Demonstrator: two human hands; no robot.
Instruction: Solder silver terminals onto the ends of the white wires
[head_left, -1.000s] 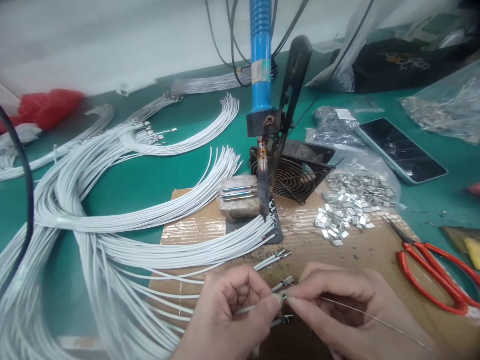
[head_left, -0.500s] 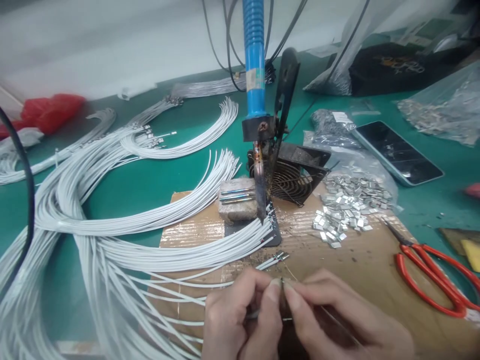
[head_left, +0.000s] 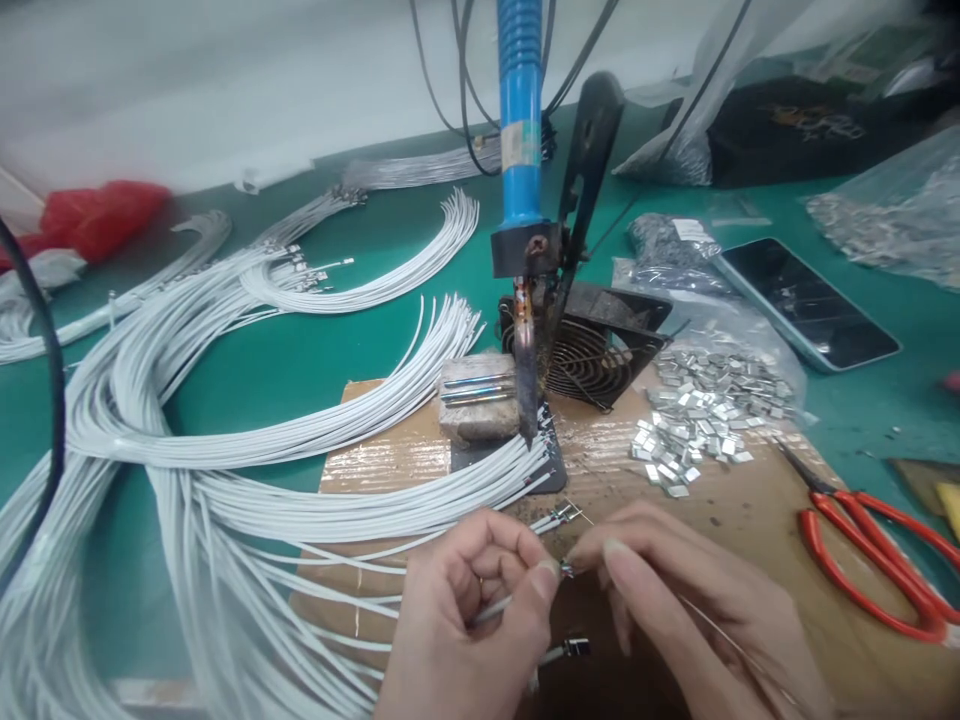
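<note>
My left hand (head_left: pixel 480 600) pinches a white cable (head_left: pixel 493 608) close to its end, where a small metal terminal (head_left: pixel 566 569) sticks out past the thumb. My right hand (head_left: pixel 690 590) is just beside that terminal, thumb and forefinger slightly parted. A thin wire (head_left: pixel 712 625), which looks like solder, runs through its fingers, and its tip shows above the knuckles. Below the hands lies another cable end with a metal terminal (head_left: pixel 576 647). Beyond them rest further finished-looking cable ends (head_left: pixel 566 513). A blue-handled soldering iron (head_left: pixel 523 170) stands clamped tip down above a cable bundle (head_left: pixel 420 505).
Loose metal pieces (head_left: pixel 690 420) spill from a plastic bag on the cardboard (head_left: pixel 615 460). Red-handled scissors (head_left: pixel 870 550) lie to the right, with a phone (head_left: pixel 810 300) behind. A small fan (head_left: pixel 600 350) and a block (head_left: pixel 480 400) stand by the iron. White cables (head_left: pixel 187 440) fill the left.
My hands have parted slightly; the right thumb has lifted from the left fingertips. The terminal in my left hand now shows, and so does another cable end below. The view has shifted slightly.
</note>
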